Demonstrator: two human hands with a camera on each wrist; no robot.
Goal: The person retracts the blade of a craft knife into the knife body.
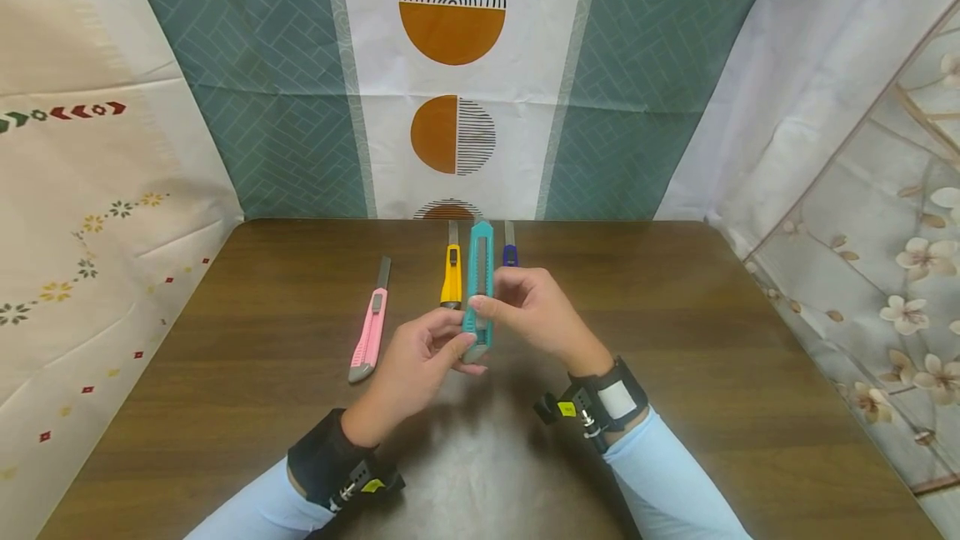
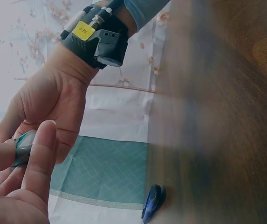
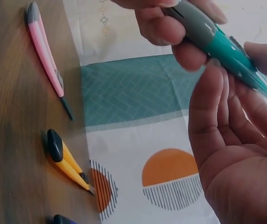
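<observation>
A teal box cutter with a grey end (image 1: 481, 261) is held up above the table, pointing away from me. My left hand (image 1: 420, 361) grips its near, grey end, the thumb along the side. My right hand (image 1: 543, 319) pinches the middle of the body between thumb and fingers, the thumb near the slot. In the right wrist view the teal box cutter (image 3: 231, 58) shows from its underside, both hands around it. Most of it is hidden by fingers in the left wrist view. I cannot tell how far its blade is out.
On the brown table (image 1: 675, 340) lie a pink box cutter (image 1: 369, 332) to the left, a yellow box cutter (image 1: 452, 273) behind the hands and a blue box cutter (image 1: 511, 255) partly behind the right hand. All three have blades out. Patterned cloths (image 1: 285, 90) hang around the table.
</observation>
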